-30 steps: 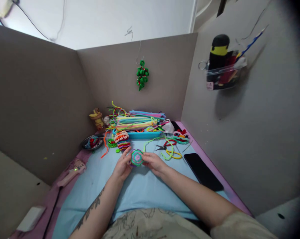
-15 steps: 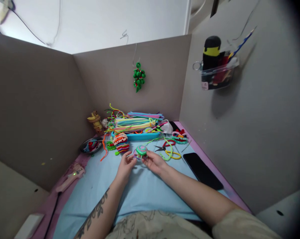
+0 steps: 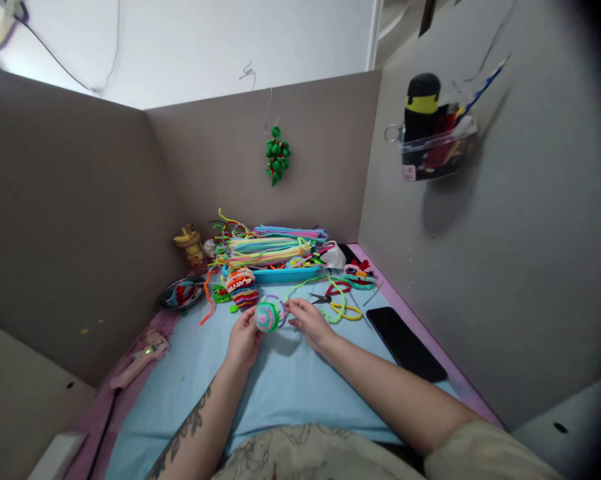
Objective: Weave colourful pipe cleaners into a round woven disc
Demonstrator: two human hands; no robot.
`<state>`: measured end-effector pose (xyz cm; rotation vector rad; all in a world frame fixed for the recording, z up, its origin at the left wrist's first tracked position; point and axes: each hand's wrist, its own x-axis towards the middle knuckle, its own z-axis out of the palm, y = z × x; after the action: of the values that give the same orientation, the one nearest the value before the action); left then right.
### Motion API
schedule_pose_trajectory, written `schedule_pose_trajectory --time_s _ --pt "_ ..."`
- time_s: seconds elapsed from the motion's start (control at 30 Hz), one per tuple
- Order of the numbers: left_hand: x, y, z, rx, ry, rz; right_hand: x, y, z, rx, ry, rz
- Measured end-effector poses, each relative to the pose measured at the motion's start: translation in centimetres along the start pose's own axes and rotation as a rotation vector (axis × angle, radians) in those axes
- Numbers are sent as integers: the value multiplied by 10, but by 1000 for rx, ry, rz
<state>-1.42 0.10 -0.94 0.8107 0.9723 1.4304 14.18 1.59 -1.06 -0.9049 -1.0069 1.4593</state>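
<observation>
I see a change from half a second ago: the little round coil of fuzzy wire [image 3: 267, 317] has turned and slid toward 9 o'clock. Back then both hands pinched it from each side and its green top faced up. Now its striped face with the pink middle looks at me, and it sits more on the left hand [image 3: 244, 339].

The left hand's fingers are curled shut on the coil from below and from the 9 o'clock side, with the thumb pressed on its edge. The right hand [image 3: 308, 323] is just beside the coil at 3 o'clock. Its fingertips [image 3: 291, 307] are pressed together on a thin purple wire end that loops off the coil. The coil is in the air just above the blue mat [image 3: 280, 380], near the middle of the desk.

At 12 o'clock from the hands a blue tray [image 3: 285, 273] holds a big pile of fuzzy wires in many colours. At 10 o'clock a small dark dish [image 3: 181, 293] holds red and blue bits. High up at 2 o'clock a clear box [image 3: 433, 157] on the grey wall holds a black and yellow thing, pencils and red bits. Scissors [image 3: 323, 299] lie on the mat at 1 o'clock, and a black phone [image 3: 405, 343] lies at 3 o'clock
</observation>
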Motion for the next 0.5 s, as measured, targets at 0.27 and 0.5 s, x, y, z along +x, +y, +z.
schedule_pose_trajectory --time_s 0.27,0.5 --pt "0 -5 -1 161 102 50 -4 1 -3 -321 -10 -317" --pt "-1 -6 0 322 189 154 -9 3 1 -429 68 -317"
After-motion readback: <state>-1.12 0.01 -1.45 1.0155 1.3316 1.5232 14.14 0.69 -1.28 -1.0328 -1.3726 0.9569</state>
